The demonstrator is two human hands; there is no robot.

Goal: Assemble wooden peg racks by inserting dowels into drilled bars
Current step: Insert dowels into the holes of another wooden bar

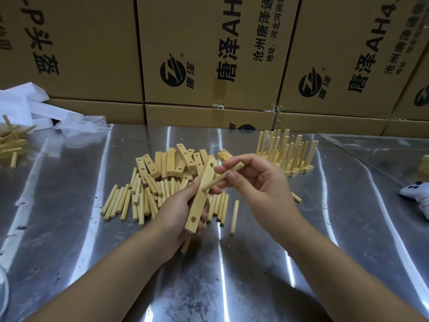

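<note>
Gripping drilled bar in curled left hand, long axis tilting up and away over table. Pinching 1 dowel in right hand, tip in middle hole, pointing up-right.

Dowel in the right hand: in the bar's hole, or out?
Entering: dowel tip meets the bar at its middle hole; depth unclear.

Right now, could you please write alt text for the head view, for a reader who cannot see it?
The left hand grips a drilled bar while the right hand holds a dowel at its middle hole. Loose dowels and bars lie on the metal table; finished racks stand behind.
</note>
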